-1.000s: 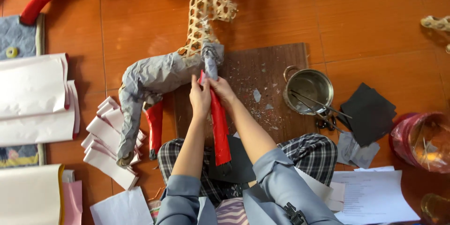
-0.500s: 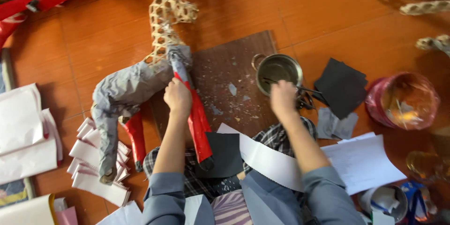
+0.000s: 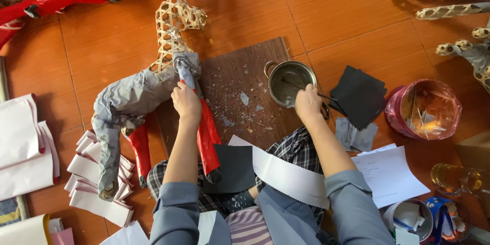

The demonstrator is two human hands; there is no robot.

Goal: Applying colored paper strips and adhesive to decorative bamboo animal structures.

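We see the woven animal frame [image 3: 153, 76], partly covered in grey paper with red-wrapped legs, lying on its side on the tiled floor [image 3: 337, 15] against a dark wooden board [image 3: 245, 87]; our left hand [image 3: 186, 103] is clenched on the chest where a red foreleg [image 3: 208, 138] joins. Our right hand [image 3: 308, 103] rests at the rim of a small metal pot [image 3: 290, 82] on the board's right edge, closed around a thin brush handle [image 3: 327, 97]. Black paper sheets [image 3: 360, 96] and a pink-wrapped container [image 3: 423, 109] lie to the right, stacked white paper strips [image 3: 97, 184] to the left.
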